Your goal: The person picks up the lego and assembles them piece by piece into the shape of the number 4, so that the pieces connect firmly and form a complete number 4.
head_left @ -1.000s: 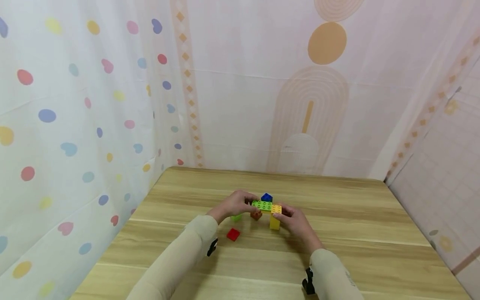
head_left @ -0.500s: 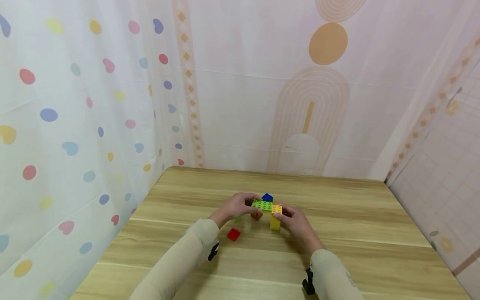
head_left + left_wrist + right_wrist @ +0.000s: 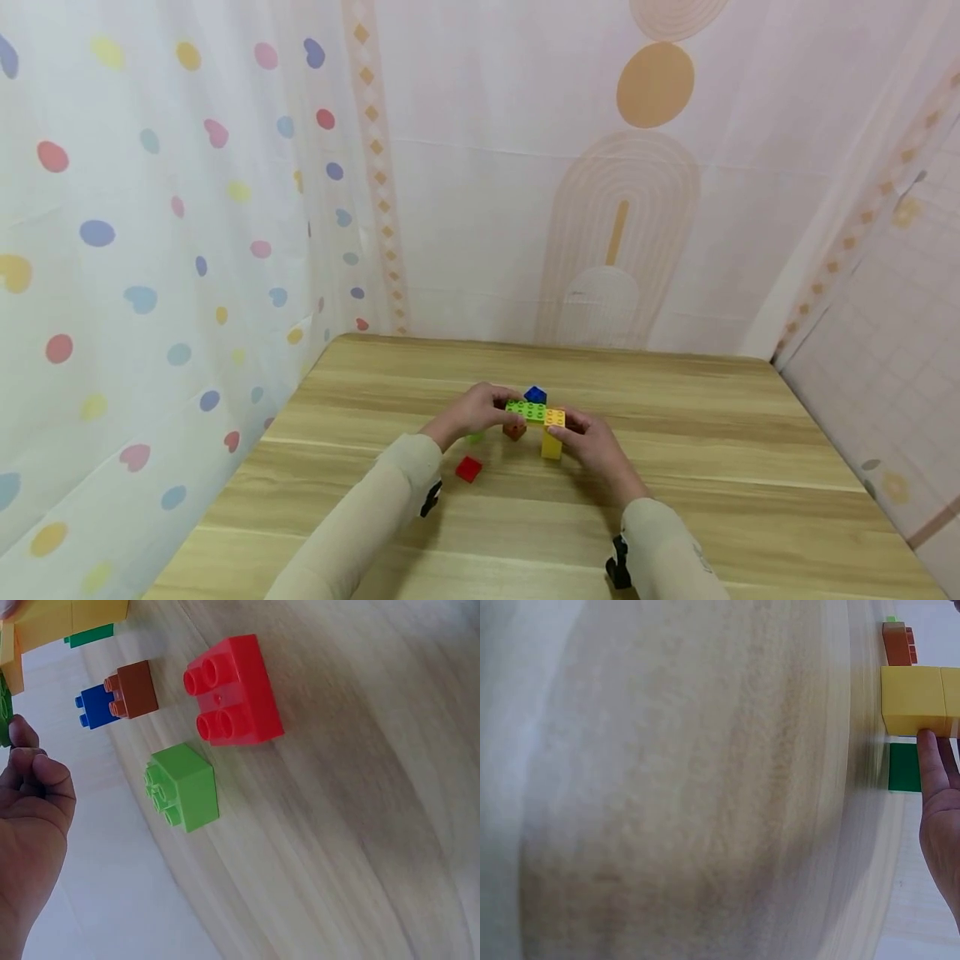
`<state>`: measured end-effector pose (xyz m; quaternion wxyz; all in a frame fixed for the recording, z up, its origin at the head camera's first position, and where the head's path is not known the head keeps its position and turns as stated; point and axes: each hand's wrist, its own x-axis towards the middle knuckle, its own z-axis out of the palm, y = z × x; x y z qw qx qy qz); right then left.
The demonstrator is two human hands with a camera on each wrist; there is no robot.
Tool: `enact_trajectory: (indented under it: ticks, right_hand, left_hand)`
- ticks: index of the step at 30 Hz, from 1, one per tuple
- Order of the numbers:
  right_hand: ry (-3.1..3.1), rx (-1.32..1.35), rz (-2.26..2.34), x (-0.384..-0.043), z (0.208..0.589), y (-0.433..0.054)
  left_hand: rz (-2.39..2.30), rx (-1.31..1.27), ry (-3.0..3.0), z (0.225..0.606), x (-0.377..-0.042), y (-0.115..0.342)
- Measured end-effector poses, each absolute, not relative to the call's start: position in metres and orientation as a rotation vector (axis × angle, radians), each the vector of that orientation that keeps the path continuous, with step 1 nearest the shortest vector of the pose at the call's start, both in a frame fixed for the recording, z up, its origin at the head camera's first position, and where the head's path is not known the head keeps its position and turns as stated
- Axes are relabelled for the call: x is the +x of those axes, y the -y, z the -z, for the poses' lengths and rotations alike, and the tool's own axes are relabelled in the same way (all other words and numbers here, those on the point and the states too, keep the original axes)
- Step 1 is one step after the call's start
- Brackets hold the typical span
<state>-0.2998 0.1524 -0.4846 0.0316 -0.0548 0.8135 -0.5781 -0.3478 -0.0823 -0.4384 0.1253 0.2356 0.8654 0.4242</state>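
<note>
Two bare hands work together over a wood-grain table (image 3: 720, 467), seen from the person's own viewpoint. The left hand (image 3: 474, 410) pinches one end of a long green studded brick (image 3: 527, 410), thumb on the near side and fingers on the far side. The right hand (image 3: 596, 443) grips the upper part of an upright yellow tower (image 3: 552, 443), its thumb against the near face. The long green brick bridges the space between the hands, its right end beside the tower's studded yellow top.

Several loose bricks lie around the hands. A small light green brick (image 3: 184, 787) is below the left hand, mostly hidden by it in the head view. A red brick (image 3: 468, 469) rests on the table, nearer the person than the left hand. Between the hands, just under the long green brick, is a brown brick (image 3: 514, 431). A blue brick (image 3: 535, 394) sits beyond both hands. A dark green brick (image 3: 904, 766) shows behind the right hand's fingers, near the tower; whether they touch is unclear. Cream sleeves (image 3: 352, 525) cover both forearms behind the hands.
</note>
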Motion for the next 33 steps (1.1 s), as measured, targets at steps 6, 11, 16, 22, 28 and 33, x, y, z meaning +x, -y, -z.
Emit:
enact_trajectory:
  ticks: [6,11,16,22,28,33]
  right_hand:
    - [-2.487,-0.185,1.809,-0.2997,0.4843,-0.1524]
    - [-2.486,-0.194,1.818,-0.2994,0.4848,-0.1535]
    - [-2.48,-0.216,1.814,-0.299,0.484,-0.1532]
    - [-2.483,-0.21,1.821,-0.3,0.4843,-0.1525]
    - [-2.482,-0.197,1.821,-0.3002,0.4856,-0.1522]
    - [-2.472,-0.196,1.828,-0.3003,0.4869,-0.1521]
  left_hand:
    - [-1.227,0.685,-2.511,0.4355,-0.3459,0.0814]
    - [-1.198,0.705,-2.532,0.4344,-0.3463,0.0803]
    - [-1.193,0.704,-2.534,0.4351,-0.347,0.0816]
    - [-1.201,0.711,-2.537,0.435,-0.3482,0.0819]
    - [-1.183,0.693,-2.536,0.4336,-0.3467,0.0816]
    - [-1.201,0.67,-2.53,0.436,-0.3463,0.0811]
